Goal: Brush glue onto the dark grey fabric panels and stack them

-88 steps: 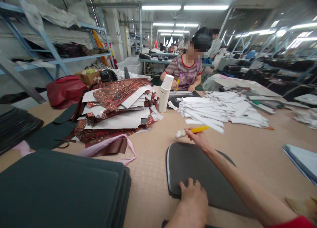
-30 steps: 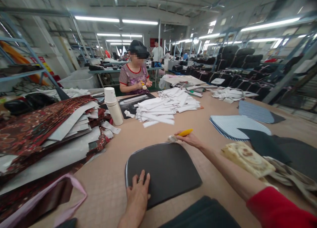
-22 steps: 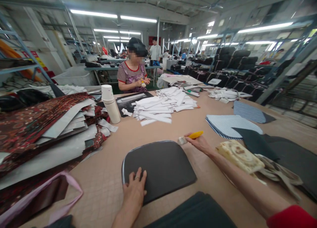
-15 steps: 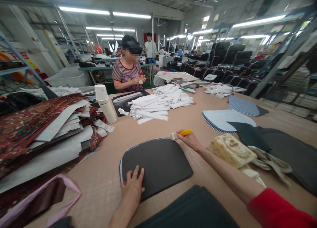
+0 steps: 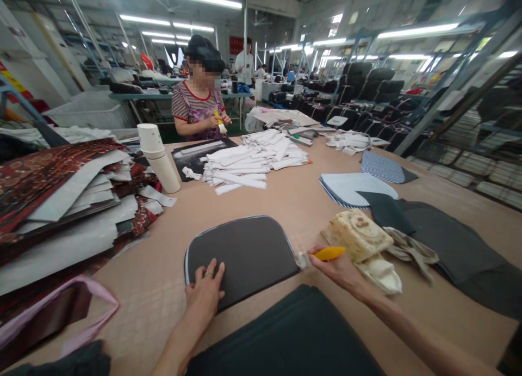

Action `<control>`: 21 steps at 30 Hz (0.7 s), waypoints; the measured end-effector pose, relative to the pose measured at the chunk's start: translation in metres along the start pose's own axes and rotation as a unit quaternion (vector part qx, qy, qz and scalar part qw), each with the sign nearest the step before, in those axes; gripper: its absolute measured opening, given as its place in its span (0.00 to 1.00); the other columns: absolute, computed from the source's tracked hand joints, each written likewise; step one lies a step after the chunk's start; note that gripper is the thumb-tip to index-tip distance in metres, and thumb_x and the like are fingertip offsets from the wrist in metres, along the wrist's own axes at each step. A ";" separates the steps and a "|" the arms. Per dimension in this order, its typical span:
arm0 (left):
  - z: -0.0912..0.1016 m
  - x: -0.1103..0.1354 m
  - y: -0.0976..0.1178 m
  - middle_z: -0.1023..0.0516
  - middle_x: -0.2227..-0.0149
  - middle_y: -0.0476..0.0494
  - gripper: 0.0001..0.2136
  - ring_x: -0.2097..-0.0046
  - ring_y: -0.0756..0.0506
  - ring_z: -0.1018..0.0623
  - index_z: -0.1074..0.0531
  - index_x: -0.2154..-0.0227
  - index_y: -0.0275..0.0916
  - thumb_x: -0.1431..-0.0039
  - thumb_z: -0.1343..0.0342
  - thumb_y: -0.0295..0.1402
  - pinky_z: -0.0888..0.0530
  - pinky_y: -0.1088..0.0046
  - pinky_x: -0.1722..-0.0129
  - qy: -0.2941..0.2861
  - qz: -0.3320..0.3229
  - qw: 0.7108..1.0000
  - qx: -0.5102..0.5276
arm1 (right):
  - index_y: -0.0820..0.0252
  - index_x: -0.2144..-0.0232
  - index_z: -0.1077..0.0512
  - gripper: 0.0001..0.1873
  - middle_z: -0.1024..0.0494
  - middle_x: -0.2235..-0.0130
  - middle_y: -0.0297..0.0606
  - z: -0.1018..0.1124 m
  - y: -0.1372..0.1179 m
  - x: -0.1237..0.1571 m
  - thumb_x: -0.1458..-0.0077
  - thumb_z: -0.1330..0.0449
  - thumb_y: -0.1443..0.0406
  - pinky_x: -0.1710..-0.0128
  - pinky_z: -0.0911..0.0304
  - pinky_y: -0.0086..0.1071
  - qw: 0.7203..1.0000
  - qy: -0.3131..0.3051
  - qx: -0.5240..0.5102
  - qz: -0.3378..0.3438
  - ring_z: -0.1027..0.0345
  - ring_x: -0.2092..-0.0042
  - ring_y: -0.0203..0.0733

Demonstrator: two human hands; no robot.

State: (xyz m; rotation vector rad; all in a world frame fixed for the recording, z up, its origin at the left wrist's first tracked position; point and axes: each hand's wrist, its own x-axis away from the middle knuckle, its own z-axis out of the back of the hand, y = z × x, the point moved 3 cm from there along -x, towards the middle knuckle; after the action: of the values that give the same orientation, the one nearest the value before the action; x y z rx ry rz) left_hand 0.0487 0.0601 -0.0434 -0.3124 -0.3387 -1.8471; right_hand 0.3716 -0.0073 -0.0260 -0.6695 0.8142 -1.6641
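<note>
A dark grey, round-cornered panel (image 5: 248,251) lies flat on the brown tabletop, with a pale line along its curved edge. My left hand (image 5: 205,291) rests on the panel's left part, fingers spread and a ring on one of them. In my right hand (image 5: 336,270) is a paintbrush (image 5: 328,253) with a yellow handle, its whitish bristles touching the panel's right edge near the lower corner. Close to my right hand sits a stained, cream-coloured block-shaped container (image 5: 356,234). Nearest to me is a folded dark green fabric stack (image 5: 289,338).
Patterned red pieces (image 5: 49,185) are heaped at the left, by stacked paper cups (image 5: 159,161). White strips (image 5: 253,161) lie across the table before a person (image 5: 199,101) holding a yellow-handled brush. Striped pieces (image 5: 354,188) and dark grey panels (image 5: 460,251) lie right.
My right hand has brought the brush from the panel's top edge down along its right side. My left hand stays on the panel. The camera view has shifted slightly.
</note>
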 end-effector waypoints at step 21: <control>-0.028 0.002 -0.074 0.21 0.62 0.42 0.28 0.61 0.50 0.24 0.38 0.46 0.34 0.54 0.57 0.20 0.28 0.71 0.57 0.040 -0.093 0.872 0.479 | 0.61 0.76 0.30 0.14 0.34 0.80 0.29 -0.171 -0.166 0.018 0.53 0.41 0.55 0.83 0.47 0.25 0.946 -0.278 -0.169 -0.001 0.43 0.82 0.29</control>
State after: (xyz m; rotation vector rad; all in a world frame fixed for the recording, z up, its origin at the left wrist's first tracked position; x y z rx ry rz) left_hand -0.0238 0.0688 -0.0737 0.4996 -1.1938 -1.6404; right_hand 0.1372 0.0302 0.0040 -1.3080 0.6815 -1.2413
